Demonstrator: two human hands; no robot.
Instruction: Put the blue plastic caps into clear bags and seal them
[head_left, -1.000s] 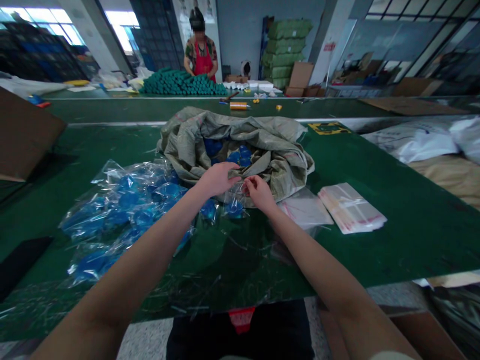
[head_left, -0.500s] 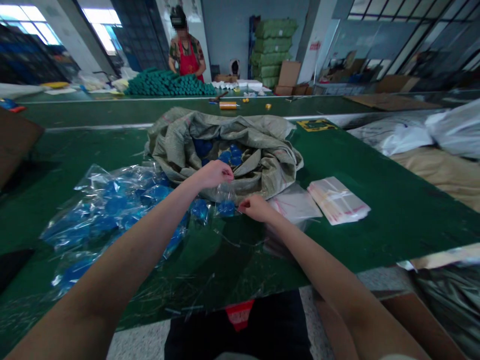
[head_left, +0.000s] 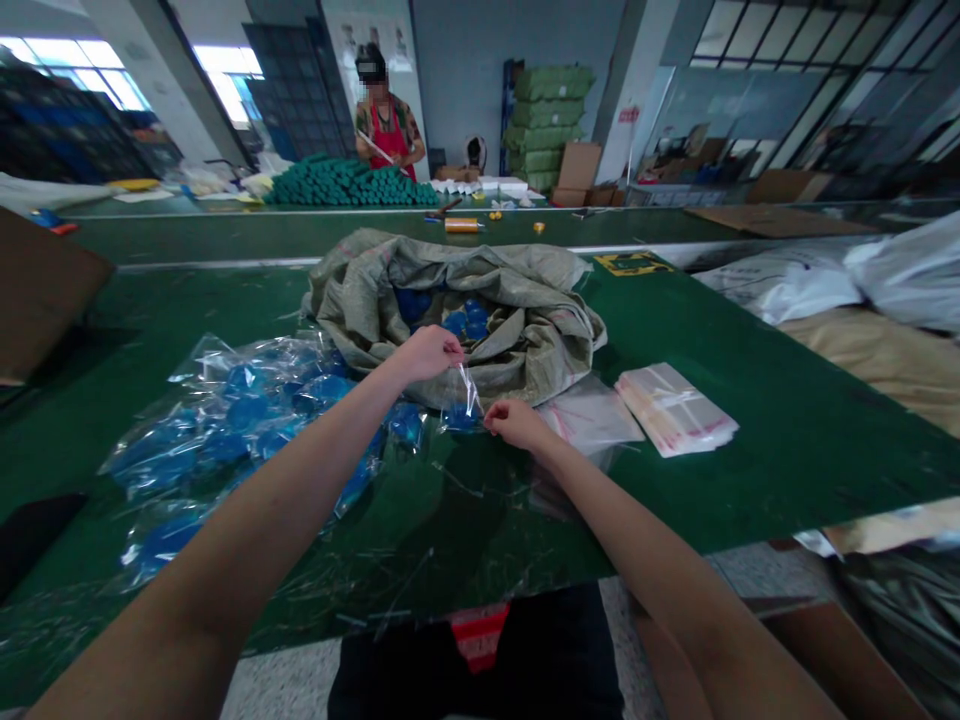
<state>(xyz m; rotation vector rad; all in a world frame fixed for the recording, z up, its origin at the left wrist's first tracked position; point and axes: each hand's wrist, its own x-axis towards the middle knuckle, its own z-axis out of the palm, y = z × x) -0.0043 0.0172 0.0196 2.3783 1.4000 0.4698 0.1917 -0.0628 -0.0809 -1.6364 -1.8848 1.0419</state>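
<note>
My left hand (head_left: 429, 352) pinches the top of a small clear plastic bag (head_left: 463, 402) with a blue piece inside, just in front of a grey woven sack (head_left: 517, 300). My right hand (head_left: 514, 422) is closed in a pinch at the bag's lower right edge, low over the green table (head_left: 787, 420). The sack lies open and shows several loose blue pieces (head_left: 459, 318). Left of my hands spreads a heap of bagged blue pieces (head_left: 232, 420). To the right lie a loose flat clear bag (head_left: 592, 412) and a stack of empty clear bags (head_left: 673, 408).
A person in a red apron (head_left: 387, 118) stands at a far table behind a pile of green rolls (head_left: 345, 184). Brown cardboard (head_left: 37, 290) lies at the left, white sacks (head_left: 825, 275) at the right. Stacked green bundles (head_left: 552, 118) and boxes stand at the back.
My right hand dropped from the bag's top to its lower right edge, stretching the bag between both hands. The view shifted slightly.
</note>
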